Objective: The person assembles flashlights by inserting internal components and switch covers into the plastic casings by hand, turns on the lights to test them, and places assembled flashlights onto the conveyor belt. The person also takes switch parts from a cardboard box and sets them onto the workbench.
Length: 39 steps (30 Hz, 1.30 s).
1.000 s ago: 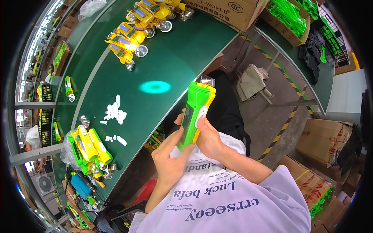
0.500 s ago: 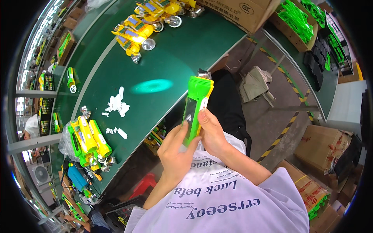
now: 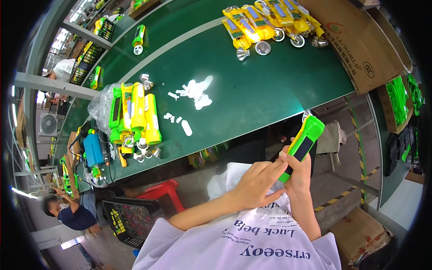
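Observation:
A green and yellow flashlight [image 3: 306,143] with a dark panel on its side is tilted in front of me, its head pointing up and away. Its silvery reflector [image 3: 307,114] sticks out beside the green rim. My right hand [image 3: 299,176] is wrapped round the lower part of the body. From the left, my left hand [image 3: 258,183] reaches over with fingers stretched out and thumb apart, the fingertips against the flashlight's lower side. Part of the fingertips' contact is hidden. A bluish glow falls on the green table [image 3: 252,94] at its edge near the reflector.
Opened yellow flashlights [image 3: 252,28] with loose reflectors lie at the table's far side. White plastic pieces [image 3: 195,92] are scattered mid-table. Left of them are assembled yellow-green flashlights [image 3: 135,108] and a blue device [image 3: 93,149]. A cardboard box [image 3: 355,45] stands right; a black crate [image 3: 130,220] lower left.
The view has swung to the right. The flashlight has turned, showing its dark panel to the right, and its light spot has left mid-table. My left hand's fingers have loosened and straightened.

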Each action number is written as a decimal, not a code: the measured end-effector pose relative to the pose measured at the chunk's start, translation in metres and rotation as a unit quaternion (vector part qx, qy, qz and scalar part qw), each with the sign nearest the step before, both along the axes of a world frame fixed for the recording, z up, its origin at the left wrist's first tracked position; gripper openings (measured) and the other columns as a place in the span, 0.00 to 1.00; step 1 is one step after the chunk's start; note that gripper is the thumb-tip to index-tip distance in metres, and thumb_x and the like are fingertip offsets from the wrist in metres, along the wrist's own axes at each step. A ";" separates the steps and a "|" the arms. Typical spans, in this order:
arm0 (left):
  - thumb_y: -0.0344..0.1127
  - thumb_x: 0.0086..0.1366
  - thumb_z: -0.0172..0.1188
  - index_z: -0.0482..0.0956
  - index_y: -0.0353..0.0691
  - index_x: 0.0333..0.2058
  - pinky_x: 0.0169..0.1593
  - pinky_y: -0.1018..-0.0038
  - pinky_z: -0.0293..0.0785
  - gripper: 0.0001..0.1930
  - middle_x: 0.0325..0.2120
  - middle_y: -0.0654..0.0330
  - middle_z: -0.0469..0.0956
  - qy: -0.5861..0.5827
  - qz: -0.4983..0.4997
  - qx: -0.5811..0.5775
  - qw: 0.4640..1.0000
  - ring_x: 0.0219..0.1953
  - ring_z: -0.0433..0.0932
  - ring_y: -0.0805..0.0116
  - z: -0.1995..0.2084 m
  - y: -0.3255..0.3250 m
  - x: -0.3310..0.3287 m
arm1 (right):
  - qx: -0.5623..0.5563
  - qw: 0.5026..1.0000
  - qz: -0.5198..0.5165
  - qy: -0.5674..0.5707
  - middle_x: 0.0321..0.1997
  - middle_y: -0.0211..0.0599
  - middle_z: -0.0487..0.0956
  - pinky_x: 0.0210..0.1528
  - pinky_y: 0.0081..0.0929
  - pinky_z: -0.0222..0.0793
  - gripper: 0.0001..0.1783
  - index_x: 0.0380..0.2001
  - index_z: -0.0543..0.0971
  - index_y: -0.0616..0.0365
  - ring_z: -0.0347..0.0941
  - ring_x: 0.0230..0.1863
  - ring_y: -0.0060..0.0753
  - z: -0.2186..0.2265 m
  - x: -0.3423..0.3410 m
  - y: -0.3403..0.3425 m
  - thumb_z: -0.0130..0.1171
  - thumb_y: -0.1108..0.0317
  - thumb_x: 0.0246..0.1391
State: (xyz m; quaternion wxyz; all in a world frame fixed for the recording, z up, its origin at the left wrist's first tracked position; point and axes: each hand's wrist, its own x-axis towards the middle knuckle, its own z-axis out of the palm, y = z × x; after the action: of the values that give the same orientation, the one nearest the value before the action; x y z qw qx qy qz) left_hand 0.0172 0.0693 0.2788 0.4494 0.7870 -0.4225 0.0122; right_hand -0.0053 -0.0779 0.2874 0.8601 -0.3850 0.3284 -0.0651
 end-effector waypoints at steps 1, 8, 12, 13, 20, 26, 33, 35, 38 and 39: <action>0.34 0.50 0.69 0.70 0.34 0.54 0.45 0.62 0.72 0.32 0.50 0.50 0.75 0.059 -0.053 0.022 0.997 0.42 0.76 0.52 0.007 0.010 0.010 | -0.011 1.000 0.003 0.011 0.32 0.33 0.74 0.33 0.24 0.71 0.33 0.54 0.63 0.62 0.74 0.31 0.26 0.002 0.000 -0.001 0.61 0.84 0.43; 0.33 0.59 0.65 0.78 0.36 0.31 0.27 0.66 0.69 0.07 0.20 0.56 0.75 -0.016 0.455 0.200 0.868 0.23 0.74 0.61 0.007 0.124 0.106 | -0.047 0.998 0.016 0.040 0.31 0.37 0.75 0.28 0.29 0.73 0.31 0.51 0.64 0.61 0.75 0.26 0.33 0.005 -0.015 -0.014 0.57 0.85 0.38; 0.29 0.57 0.65 0.77 0.33 0.33 0.33 0.65 0.71 0.07 0.26 0.53 0.75 0.049 0.406 0.229 0.883 0.28 0.76 0.59 0.006 0.123 0.114 | -0.072 0.995 0.044 0.052 0.30 0.38 0.73 0.31 0.29 0.71 0.33 0.51 0.63 0.64 0.73 0.27 0.33 0.005 -0.014 -0.010 0.56 0.81 0.35; 0.28 0.57 0.64 0.76 0.32 0.33 0.36 0.63 0.71 0.07 0.29 0.51 0.75 0.095 0.379 0.190 0.901 0.30 0.76 0.55 0.006 0.120 0.116 | -0.074 0.995 0.043 0.055 0.30 0.38 0.73 0.31 0.29 0.71 0.33 0.51 0.63 0.64 0.73 0.27 0.33 0.003 -0.014 -0.009 0.56 0.81 0.35; 0.19 0.52 0.61 0.75 0.33 0.31 0.38 0.69 0.72 0.07 0.29 0.55 0.74 0.136 0.219 0.185 0.948 0.33 0.75 0.58 0.017 0.108 0.120 | -0.041 0.997 0.042 0.046 0.30 0.37 0.75 0.31 0.29 0.72 0.31 0.50 0.65 0.62 0.74 0.26 0.31 -0.003 -0.018 -0.008 0.59 0.84 0.38; 0.14 0.52 0.56 0.77 0.34 0.31 0.39 0.69 0.75 0.10 0.34 0.56 0.76 -0.074 0.105 0.162 0.978 0.36 0.78 0.57 0.001 0.116 0.118 | -0.039 0.997 0.044 0.045 0.30 0.37 0.75 0.30 0.29 0.73 0.32 0.50 0.65 0.62 0.74 0.27 0.32 -0.002 -0.017 -0.009 0.60 0.84 0.37; 0.21 0.54 0.60 0.77 0.36 0.38 0.33 0.69 0.74 0.11 0.28 0.53 0.77 0.040 0.283 0.138 0.948 0.27 0.77 0.60 0.018 0.106 0.110 | -0.039 0.997 0.052 0.052 0.30 0.36 0.75 0.32 0.29 0.73 0.32 0.50 0.66 0.63 0.75 0.28 0.32 -0.004 -0.018 -0.009 0.60 0.84 0.37; 0.26 0.54 0.62 0.77 0.36 0.40 0.29 0.67 0.72 0.13 0.24 0.55 0.75 0.095 0.253 0.254 0.929 0.21 0.74 0.61 0.021 0.099 0.114 | -0.043 0.996 0.059 0.054 0.30 0.36 0.75 0.32 0.29 0.73 0.32 0.50 0.66 0.62 0.75 0.28 0.32 -0.005 -0.018 -0.008 0.60 0.84 0.37; 0.27 0.52 0.63 0.75 0.35 0.38 0.31 0.64 0.72 0.13 0.23 0.54 0.75 0.038 0.230 0.301 0.925 0.25 0.75 0.56 0.019 0.088 0.119 | -0.052 0.995 0.068 0.055 0.31 0.36 0.75 0.33 0.29 0.73 0.32 0.50 0.66 0.62 0.75 0.29 0.31 -0.004 -0.017 -0.006 0.60 0.85 0.36; 0.26 0.52 0.62 0.75 0.35 0.37 0.33 0.63 0.72 0.13 0.24 0.52 0.75 0.031 0.216 0.325 0.920 0.27 0.76 0.54 0.021 0.085 0.118 | -0.060 0.994 0.074 0.052 0.31 0.37 0.75 0.32 0.29 0.73 0.33 0.51 0.64 0.63 0.75 0.28 0.32 -0.004 -0.017 -0.005 0.59 0.84 0.36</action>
State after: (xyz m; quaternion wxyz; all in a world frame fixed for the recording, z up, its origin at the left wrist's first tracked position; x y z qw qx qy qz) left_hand 0.1356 0.1539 0.2994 0.1685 0.9618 -0.2089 -0.0529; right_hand -0.0224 -0.0826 0.2831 0.8194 -0.4622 0.3392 -0.0008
